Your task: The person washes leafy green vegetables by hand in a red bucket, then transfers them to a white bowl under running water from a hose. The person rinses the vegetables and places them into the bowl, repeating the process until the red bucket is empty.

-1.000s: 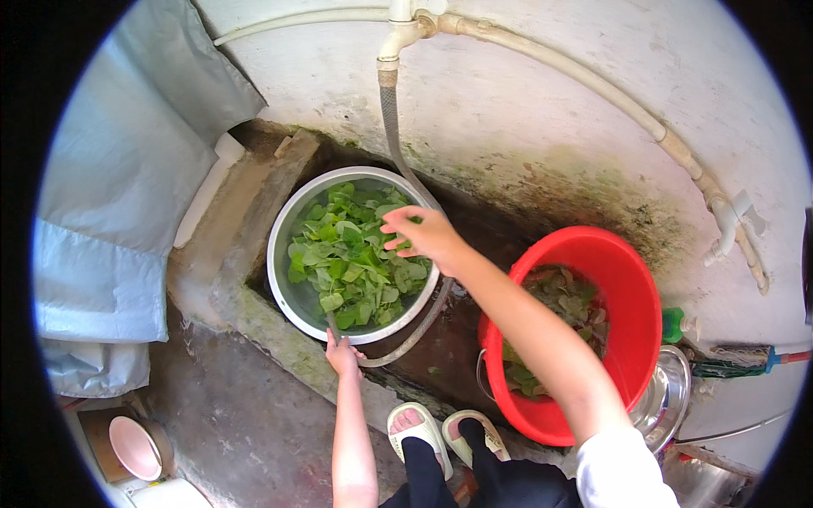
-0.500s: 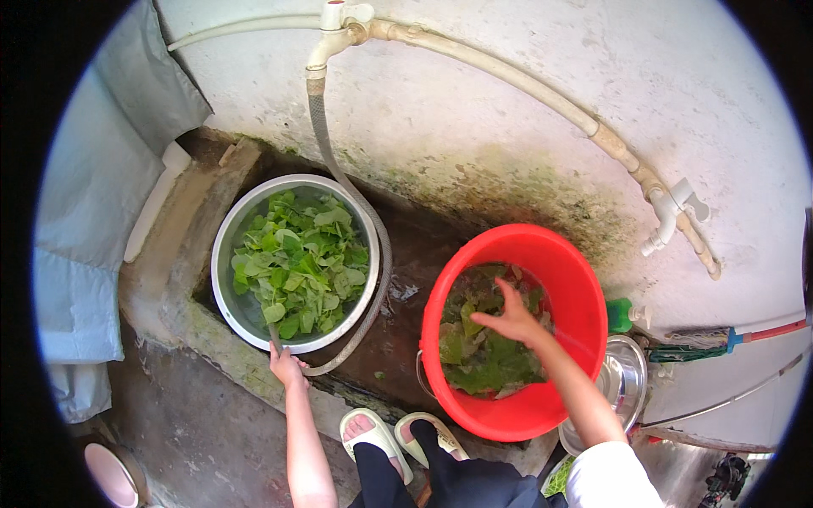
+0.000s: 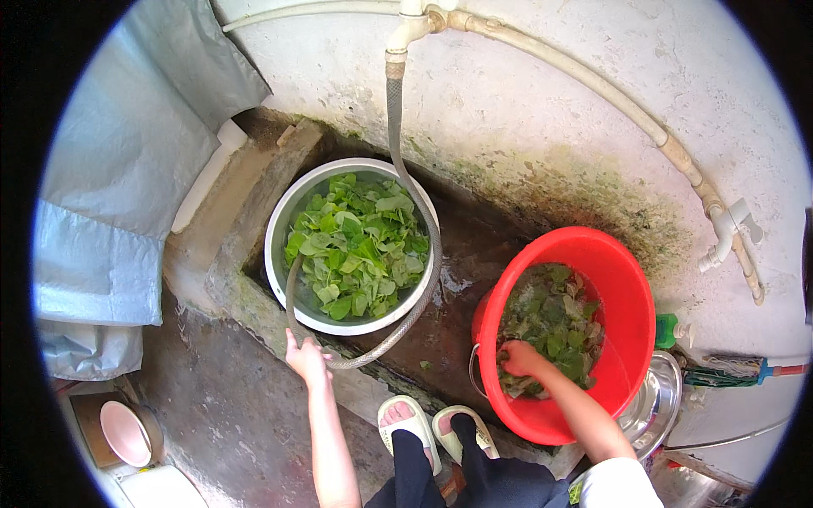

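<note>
A grey braided hose [image 3: 395, 127] loops around a metal basin [image 3: 273, 245] of green leaves [image 3: 360, 245], its free end over the basin's near-left rim. Below that rim my left hand [image 3: 310, 361] is closed around the hose, with one finger stretched along it. To the right stands a red bucket [image 3: 622, 356] holding wet leaves [image 3: 559, 317] in water. My right hand [image 3: 521, 359] reaches down inside, near the bucket's left wall, its fingers curled into the leaves. The fingertips are partly hidden among them.
A tap with white pipes [image 3: 411, 34] runs along the stained wall, and a second tap [image 3: 727, 233] is at the right. Behind the bucket are a green bottle [image 3: 667, 330] and a steel bowl [image 3: 665, 394]. A concrete ledge [image 3: 254, 309] edges the wash area. A pink bowl [image 3: 125, 433] sits lower left.
My right hand has gone from spread above the bucket's leaves to closed down among them at the left side. The whole view has shifted, so things appear farther right. My left hand stays at the hose.
</note>
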Demonstrator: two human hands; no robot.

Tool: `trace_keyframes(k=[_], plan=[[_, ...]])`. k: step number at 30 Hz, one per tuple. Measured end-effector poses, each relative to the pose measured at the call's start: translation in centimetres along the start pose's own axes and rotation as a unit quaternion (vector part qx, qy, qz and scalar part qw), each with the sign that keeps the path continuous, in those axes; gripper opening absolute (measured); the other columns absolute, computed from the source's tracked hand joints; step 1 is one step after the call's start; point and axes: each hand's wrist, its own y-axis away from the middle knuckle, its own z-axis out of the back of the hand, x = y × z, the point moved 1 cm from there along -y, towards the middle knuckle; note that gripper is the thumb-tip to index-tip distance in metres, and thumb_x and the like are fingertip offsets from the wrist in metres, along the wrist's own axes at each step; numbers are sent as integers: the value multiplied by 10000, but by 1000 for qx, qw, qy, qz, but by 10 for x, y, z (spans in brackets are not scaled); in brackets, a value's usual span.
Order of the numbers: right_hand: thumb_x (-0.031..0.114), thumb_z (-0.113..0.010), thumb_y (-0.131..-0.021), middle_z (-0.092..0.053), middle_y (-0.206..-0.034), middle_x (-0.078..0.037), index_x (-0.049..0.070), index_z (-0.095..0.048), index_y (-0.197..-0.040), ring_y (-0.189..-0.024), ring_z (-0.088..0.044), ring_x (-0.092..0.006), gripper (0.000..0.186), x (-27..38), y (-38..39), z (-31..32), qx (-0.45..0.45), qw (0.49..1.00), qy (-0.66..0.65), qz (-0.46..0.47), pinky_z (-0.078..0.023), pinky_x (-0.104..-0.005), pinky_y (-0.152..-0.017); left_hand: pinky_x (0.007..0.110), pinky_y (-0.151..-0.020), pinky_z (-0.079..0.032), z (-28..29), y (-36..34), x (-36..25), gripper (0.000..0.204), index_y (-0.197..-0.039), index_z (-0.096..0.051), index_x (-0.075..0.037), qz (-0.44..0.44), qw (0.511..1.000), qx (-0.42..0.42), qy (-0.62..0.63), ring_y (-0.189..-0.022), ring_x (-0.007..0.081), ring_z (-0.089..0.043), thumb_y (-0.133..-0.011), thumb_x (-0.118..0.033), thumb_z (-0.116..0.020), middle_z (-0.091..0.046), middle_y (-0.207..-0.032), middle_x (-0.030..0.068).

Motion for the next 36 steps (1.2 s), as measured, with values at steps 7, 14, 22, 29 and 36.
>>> trace_keyframes(k=[7,14,22,29,36], plan=[[287,-643,-736,-432,-1204,-222,151,-447,-1216,-1015,-499,-375,537,26,68,80,-180,976,26,-122,-452,-462,-773,288,-331,-459,14,26,-31,557,-1325,-282,-20,27,998,58,27,-429,99,-387,-787,-32,-428,-395,-563,13],[507,-749,-542,-271,-1332,-178,140,-442,-1230,-1162,-368,-340,838,4,20,33,-88,938,236,-240,-404,-451,-872,309,-335,-476,16,41,-55,545,-1328,-283,-35,-53,997,54,10,-429,99,-386,-802,-16,-424,-373,-559,9],[377,-670,-635,-447,-1114,-238,63,-433,-1203,-1039,-476,-315,691,-68,-19,-24,105,969,132,-178,-423,-398,-839,320,-338,-489,5,49,-57,569,-1333,-257,-21,-56,993,105,9,-404,103,-388,-786,9,-411,-379,-546,15],[265,-727,-616,-387,-1237,-262,108,-381,-1264,-1104,-447,-358,751,-7,64,65,-141,989,-31,-44,-426,-405,-858,330,-332,-473,16,44,-58,557,-1326,-269,-12,-48,995,90,-4,-372,126,-382,-790,12,-419,-390,-515,20],[315,-794,-549,16,-1418,-177,231,-117,-1370,-1207,-288,-424,1068,5,69,45,40,960,210,-181,-402,-470,-893,331,-339,-475,17,45,-63,554,-1328,-253,-2,-32,993,110,-2,-377,132,-405,-801,12,-423,-395,-514,29]])
